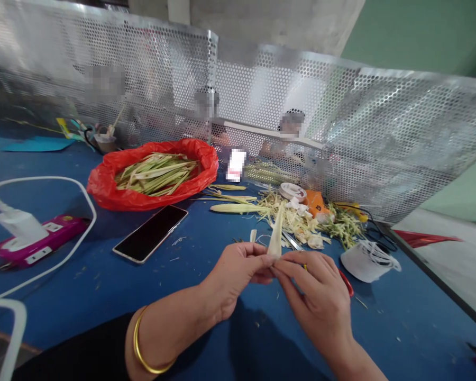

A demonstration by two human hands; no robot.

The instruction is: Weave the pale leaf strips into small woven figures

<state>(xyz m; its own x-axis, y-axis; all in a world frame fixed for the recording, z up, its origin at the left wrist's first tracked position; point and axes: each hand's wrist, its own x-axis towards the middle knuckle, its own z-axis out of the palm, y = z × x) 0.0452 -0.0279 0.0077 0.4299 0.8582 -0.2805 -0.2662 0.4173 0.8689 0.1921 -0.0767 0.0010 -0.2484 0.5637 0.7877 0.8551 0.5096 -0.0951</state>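
Observation:
A pale, pointed husk-like leaf [276, 233] stands upright between my hands, its broad lower end pinched. My left hand [246, 264] is closed on that lower end with thumb and fingers. My right hand [319, 286] pinches the same end from the other side, its fingertips touching the left ones. Scissors [291, 241] lie on the table behind and beneath my right hand, partly hidden; a red handle shows at its right. Just beyond the hands is a heap of shredded leaf scraps [301, 227], with longer leaves [238, 208] to its left.
A red plastic bag [103, 185] holds long green leaves. A black-screened phone [150, 234], a purple power strip [65, 233] with a white charger and cable, and a white roll of cord [367, 262] lie around. A perforated metal screen [254, 95] stands behind; people sit beyond it.

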